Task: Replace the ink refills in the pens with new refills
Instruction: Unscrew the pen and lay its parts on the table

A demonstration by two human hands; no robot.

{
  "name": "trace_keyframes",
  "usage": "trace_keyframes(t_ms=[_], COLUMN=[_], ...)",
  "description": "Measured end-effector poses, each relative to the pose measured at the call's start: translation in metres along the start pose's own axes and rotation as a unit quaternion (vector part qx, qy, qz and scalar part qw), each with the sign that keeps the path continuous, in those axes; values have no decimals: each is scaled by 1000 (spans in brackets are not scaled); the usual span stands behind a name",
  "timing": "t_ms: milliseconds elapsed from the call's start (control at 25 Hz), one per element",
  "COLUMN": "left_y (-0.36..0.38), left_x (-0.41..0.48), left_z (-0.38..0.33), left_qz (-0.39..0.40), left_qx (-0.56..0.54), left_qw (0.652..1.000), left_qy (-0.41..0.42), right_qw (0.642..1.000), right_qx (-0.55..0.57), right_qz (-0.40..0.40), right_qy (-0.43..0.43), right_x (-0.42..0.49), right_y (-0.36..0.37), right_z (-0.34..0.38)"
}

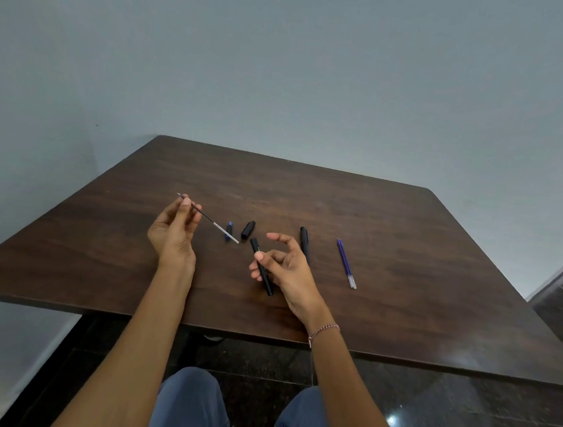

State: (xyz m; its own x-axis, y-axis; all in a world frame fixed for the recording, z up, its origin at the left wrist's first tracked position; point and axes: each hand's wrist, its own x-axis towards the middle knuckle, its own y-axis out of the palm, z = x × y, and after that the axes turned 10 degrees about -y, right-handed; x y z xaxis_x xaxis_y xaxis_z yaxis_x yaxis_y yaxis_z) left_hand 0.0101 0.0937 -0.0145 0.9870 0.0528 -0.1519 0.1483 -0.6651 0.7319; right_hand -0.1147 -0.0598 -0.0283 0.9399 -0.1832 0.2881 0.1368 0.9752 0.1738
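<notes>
I see my left hand [174, 235] pinching the old refill [218, 226] above the bench [406, 240], fingers closed on its upper end. My right hand [286, 264] curls around the black pen barrel [267, 284]. On the dark wood-grain top lie a black cap [248, 230], a small blue piece [228, 231], a second black pen [304, 243] and two blue refills [346, 263]. Behind stands a plain grey-blue wall [318, 64], with a glossy dark floor [459, 412] below.

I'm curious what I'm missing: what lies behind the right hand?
A black pen lies on the table behind the right hand. Its near end is covered by that hand.
</notes>
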Motion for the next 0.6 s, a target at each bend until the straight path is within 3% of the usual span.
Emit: trace_keyframes(t_ms=[120, 200, 240, 360, 480, 600], left_y=[6, 14, 18, 27, 32, 33], left_x=[13, 25, 31, 43, 45, 43], left_z=[-11, -25, -31, -39, -37, -32], left_qz=[-52, -87, -94, -67, -35, -42], left_qx=[119, 252, 342, 593, 712, 776], left_qw=[992, 964, 935, 801, 699, 625], left_qy=[10, 13, 18, 44, 55, 66], right_qw=[1000, 1000, 1000, 1000, 1000, 1000], right_qx=[5, 6, 5, 3, 2, 0], right_qz=[-2, 1, 2, 1, -1, -1], right_qy=[0, -1, -3, -6, -9, -9], right_x=[0, 0, 0, -2, -2, -3], right_y=[0, 0, 1, 1, 2, 2], right_z=[-1, -1, -1, 0, 1, 1])
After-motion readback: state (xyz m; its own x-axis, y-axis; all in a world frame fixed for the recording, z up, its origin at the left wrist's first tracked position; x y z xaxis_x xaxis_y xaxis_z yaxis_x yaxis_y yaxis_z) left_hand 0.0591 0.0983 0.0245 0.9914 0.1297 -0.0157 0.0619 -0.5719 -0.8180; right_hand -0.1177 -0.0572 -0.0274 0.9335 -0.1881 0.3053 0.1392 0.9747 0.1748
